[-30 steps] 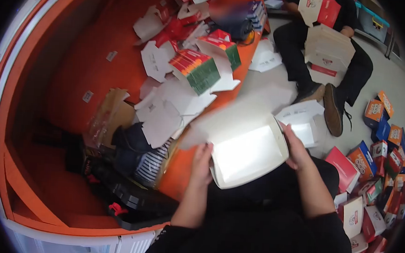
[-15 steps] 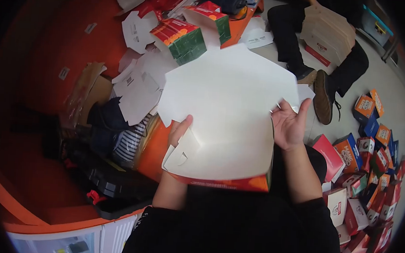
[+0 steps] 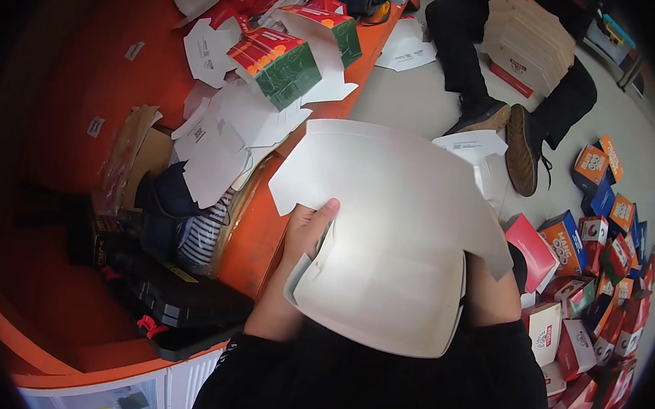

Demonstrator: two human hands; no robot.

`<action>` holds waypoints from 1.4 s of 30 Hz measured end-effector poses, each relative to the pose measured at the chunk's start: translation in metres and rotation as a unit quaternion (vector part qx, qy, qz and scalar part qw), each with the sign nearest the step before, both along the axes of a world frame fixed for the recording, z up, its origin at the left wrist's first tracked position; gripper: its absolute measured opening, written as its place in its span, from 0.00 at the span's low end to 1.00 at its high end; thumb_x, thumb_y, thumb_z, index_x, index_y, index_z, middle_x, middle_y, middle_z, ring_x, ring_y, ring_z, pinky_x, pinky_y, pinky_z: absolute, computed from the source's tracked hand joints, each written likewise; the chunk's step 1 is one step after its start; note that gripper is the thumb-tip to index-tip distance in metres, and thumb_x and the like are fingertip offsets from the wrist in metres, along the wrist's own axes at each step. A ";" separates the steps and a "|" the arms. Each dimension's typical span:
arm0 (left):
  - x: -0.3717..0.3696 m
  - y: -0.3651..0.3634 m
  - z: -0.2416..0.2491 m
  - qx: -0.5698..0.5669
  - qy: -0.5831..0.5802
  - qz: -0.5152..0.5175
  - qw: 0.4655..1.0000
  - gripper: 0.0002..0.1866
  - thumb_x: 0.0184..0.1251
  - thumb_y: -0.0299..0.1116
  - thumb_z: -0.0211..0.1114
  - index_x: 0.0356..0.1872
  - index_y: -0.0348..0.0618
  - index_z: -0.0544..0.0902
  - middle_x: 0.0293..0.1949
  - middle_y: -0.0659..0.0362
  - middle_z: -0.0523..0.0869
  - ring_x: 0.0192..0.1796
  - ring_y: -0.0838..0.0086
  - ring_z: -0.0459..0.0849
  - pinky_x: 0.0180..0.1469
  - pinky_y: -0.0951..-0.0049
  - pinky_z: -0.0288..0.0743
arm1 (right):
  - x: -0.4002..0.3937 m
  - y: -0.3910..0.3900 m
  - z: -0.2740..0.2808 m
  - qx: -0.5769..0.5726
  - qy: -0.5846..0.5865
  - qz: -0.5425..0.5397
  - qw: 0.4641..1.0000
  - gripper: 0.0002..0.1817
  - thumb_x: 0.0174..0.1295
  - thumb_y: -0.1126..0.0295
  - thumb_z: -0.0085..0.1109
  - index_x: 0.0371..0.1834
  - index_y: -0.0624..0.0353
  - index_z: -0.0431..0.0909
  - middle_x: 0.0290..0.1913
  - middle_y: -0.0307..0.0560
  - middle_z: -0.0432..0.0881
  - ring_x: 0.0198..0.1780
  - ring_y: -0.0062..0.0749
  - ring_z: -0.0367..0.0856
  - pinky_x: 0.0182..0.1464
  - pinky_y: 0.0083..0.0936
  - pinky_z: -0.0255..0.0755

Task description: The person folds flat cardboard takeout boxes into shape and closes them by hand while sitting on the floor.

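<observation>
A partly folded cardboard box is in front of me, its plain white inside facing up and a wide flap stretching away from me. Its near end has raised side walls. My left hand is closed on its left side, with the thumb lying over the inner edge. On the other side my right forearm goes behind the board, which hides my right hand and its fingers.
Red and green boxes and flat white blanks lie on the orange surface at left. Below them is a black case. Ahead, a seated person's shoes flank a blank stack. Finished boxes pile up on the right.
The box has come nearer to me and tilted, so its red outer wall no longer shows. My right hand, open beside the flap earlier, has gone behind the board.
</observation>
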State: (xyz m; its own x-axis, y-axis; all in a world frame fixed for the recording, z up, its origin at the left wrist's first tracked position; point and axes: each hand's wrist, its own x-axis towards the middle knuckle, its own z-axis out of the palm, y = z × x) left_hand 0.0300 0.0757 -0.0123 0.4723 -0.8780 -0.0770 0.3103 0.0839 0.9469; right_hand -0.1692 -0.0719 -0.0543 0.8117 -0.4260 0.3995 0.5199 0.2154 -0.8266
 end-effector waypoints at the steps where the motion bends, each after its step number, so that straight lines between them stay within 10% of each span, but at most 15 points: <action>1: -0.003 -0.005 0.000 0.000 -0.006 0.004 1.000 0.17 0.66 0.27 0.55 0.55 0.33 0.71 0.48 0.55 0.79 0.48 0.76 0.77 0.48 0.75 0.71 | -0.004 -0.003 -0.010 0.009 0.002 -0.009 1.000 0.41 0.57 0.61 0.61 0.69 0.68 0.50 0.65 0.50 0.62 0.66 0.32 0.61 0.65 0.27 0.53; 9: -0.009 -0.020 -0.015 0.047 -0.067 0.042 0.996 0.17 0.68 0.33 0.56 0.52 0.32 0.72 0.45 0.57 0.80 0.45 0.79 0.77 0.47 0.79 0.70 | -0.006 -0.005 0.020 -0.016 0.040 -0.082 0.996 0.41 0.51 0.66 0.69 0.66 0.67 0.57 0.60 0.48 0.69 0.58 0.24 0.69 0.58 0.23 0.63; 12: 0.004 -0.015 -0.018 0.047 -0.184 -0.027 0.981 0.26 0.70 0.48 0.50 0.54 0.33 0.71 0.48 0.54 0.79 0.49 0.74 0.76 0.53 0.74 0.68 | -0.001 -0.019 0.019 0.073 0.227 -0.166 0.957 0.14 0.60 0.66 0.60 0.43 0.65 0.77 0.38 0.40 0.81 0.39 0.18 0.77 0.46 0.19 0.70; 16: 0.008 -0.016 -0.002 -0.230 0.211 -0.051 0.949 0.40 0.66 0.65 0.34 0.59 0.36 0.69 0.57 0.49 0.74 0.60 0.60 0.70 0.65 0.59 0.57 | 0.010 -0.017 0.008 0.148 0.231 -0.221 0.936 0.15 0.65 0.62 0.54 0.41 0.64 0.79 0.36 0.39 0.81 0.35 0.17 0.77 0.41 0.18 0.71; 23: 0.015 0.010 0.001 -0.134 -0.094 -0.175 0.971 0.31 0.64 0.44 0.59 0.62 0.35 0.64 0.61 0.50 0.70 0.64 0.63 0.67 0.64 0.65 0.60 | 0.015 0.002 0.009 0.061 0.196 -0.225 0.952 0.16 0.66 0.60 0.52 0.40 0.65 0.79 0.36 0.39 0.81 0.37 0.17 0.76 0.42 0.18 0.70; 28: 0.011 -0.012 0.014 0.046 -0.307 -0.001 0.951 0.13 0.66 0.30 0.59 0.47 0.33 0.77 0.35 0.60 0.83 0.36 0.82 0.79 0.40 0.80 0.73 | 0.012 0.004 0.013 0.015 0.192 -0.204 0.960 0.16 0.66 0.61 0.53 0.41 0.66 0.78 0.36 0.40 0.82 0.38 0.18 0.76 0.44 0.19 0.70; 31: 0.015 -0.028 0.025 0.029 -0.152 -0.055 0.986 0.10 0.67 0.30 0.58 0.43 0.35 0.78 0.33 0.58 0.83 0.35 0.83 0.79 0.38 0.81 0.73 | 0.013 0.006 0.013 0.058 0.133 -0.206 0.968 0.15 0.65 0.63 0.53 0.43 0.66 0.77 0.38 0.42 0.82 0.40 0.19 0.77 0.46 0.20 0.71; 42: 0.008 -0.021 0.009 -0.074 -0.291 0.025 0.954 0.08 0.67 0.27 0.57 0.43 0.35 0.74 0.37 0.58 0.82 0.38 0.80 0.79 0.42 0.80 0.73 | 0.018 0.002 -0.001 0.077 0.147 -0.170 0.971 0.14 0.65 0.65 0.54 0.46 0.66 0.76 0.40 0.44 0.82 0.39 0.21 0.78 0.44 0.22 0.73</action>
State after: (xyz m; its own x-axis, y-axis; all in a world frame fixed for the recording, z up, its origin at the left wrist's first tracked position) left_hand 0.0382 0.0546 -0.0036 0.4390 -0.8341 0.3341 -0.2713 0.2314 0.9343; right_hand -0.1516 -0.0695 -0.0557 0.6824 -0.7265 0.0812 0.3289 0.2059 -0.9217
